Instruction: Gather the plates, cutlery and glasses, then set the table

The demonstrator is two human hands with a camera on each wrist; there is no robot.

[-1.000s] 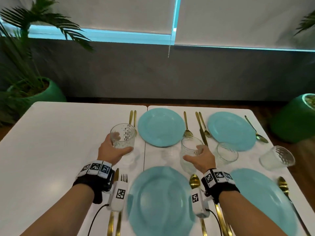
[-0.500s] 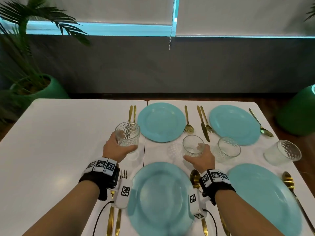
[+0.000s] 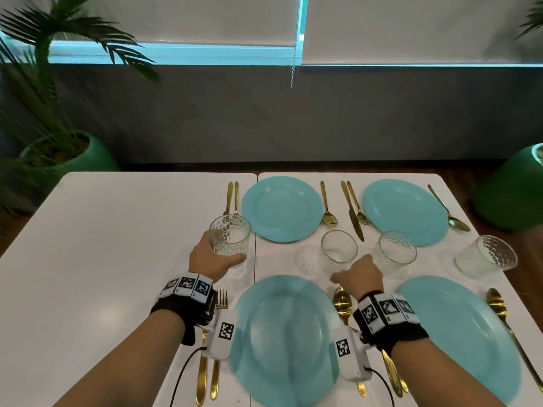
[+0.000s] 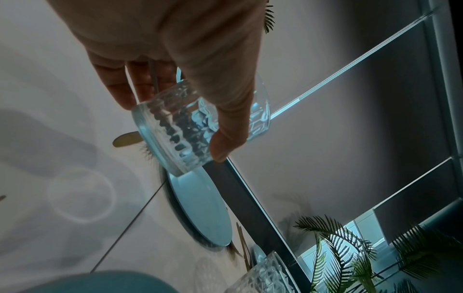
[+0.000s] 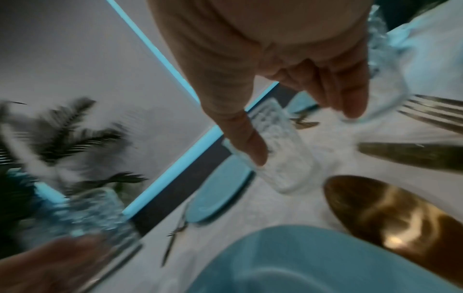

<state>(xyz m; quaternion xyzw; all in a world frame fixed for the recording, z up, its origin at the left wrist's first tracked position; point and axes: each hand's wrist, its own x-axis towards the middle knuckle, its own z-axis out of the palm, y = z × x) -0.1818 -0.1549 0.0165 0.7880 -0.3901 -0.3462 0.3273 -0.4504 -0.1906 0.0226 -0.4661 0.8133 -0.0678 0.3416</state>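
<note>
Now: one glass lifted, one at the thumb

Two white tables (image 3: 88, 259) pushed together, with the seam running from 6 to 12 o'clock. Behind them a grey wall (image 3: 293, 121) under pale blinds (image 3: 205, 19). A potted palm (image 3: 58, 148) at 10 o'clock and a second green pot (image 3: 511, 195) at 2 o'clock.

Four teal plates, all with nothing on them: a near plate (image 3: 285, 339) at 6 o'clock, a near right plate (image 3: 458, 333) at 4 o'clock, a far plate (image 3: 282, 208) at 12 o'clock and a far right plate (image 3: 405, 211) at 1 o'clock. Gold cutlery (image 3: 342, 301) lying beside each plate.

Four textured glasses, all empty. Left hand (image 3: 211, 259) wrapped round the lifted glass (image 3: 230, 237), held clear of the table at 11 o'clock of the near plate. Right hand (image 3: 360, 274) at the middle glass (image 3: 338, 251), between the near and far plates, thumb against its side; hard to tell whether gripping or letting go. Third glass (image 3: 393, 252) just beside it at 3 o'clock, fourth glass (image 3: 484, 255) further out the same way.
</note>
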